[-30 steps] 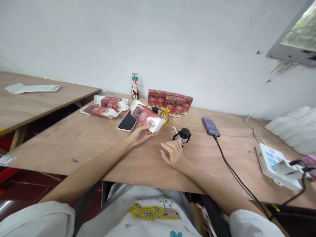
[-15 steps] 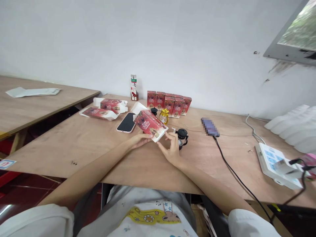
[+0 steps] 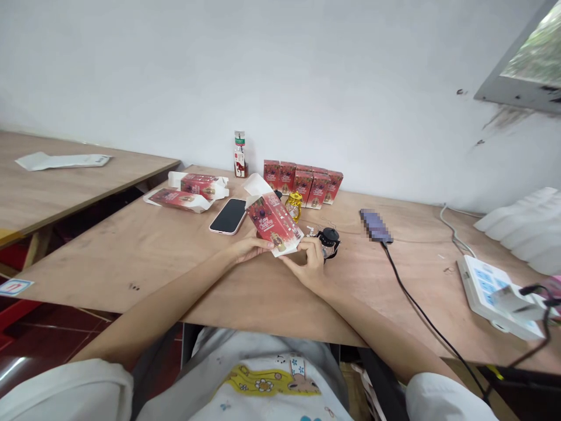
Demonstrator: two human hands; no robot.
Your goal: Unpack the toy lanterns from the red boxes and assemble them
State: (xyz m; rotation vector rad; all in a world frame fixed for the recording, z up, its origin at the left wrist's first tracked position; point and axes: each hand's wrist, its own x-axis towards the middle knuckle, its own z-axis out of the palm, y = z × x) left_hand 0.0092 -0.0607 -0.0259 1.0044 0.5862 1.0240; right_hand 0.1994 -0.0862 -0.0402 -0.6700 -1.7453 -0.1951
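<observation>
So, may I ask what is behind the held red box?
Behind the held red box, part of a black object shows beside the gold lantern; the rest is covered.

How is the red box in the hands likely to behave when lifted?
The red box looks like thin card, so it would probably dent if squeezed. Its white far-end flap sticks out and may fold. It's likely light: the left hand grips only its near end; contents aren't visible.

From over here I count two hands (image 3: pixel 312 264), three open cartons (image 3: pixel 275 225), at least seven standing boxes (image 3: pixel 302 186), one gold lantern (image 3: pixel 294 204), one black lantern (image 3: pixel 328 235), one black cap (image 3: pixel 278 194) mostly hidden, two phones (image 3: pixel 228 216), one bottle (image 3: pixel 240 161), one power strip (image 3: pixel 480 285) and some small white pieces (image 3: pixel 311 231) I can't number.
</observation>
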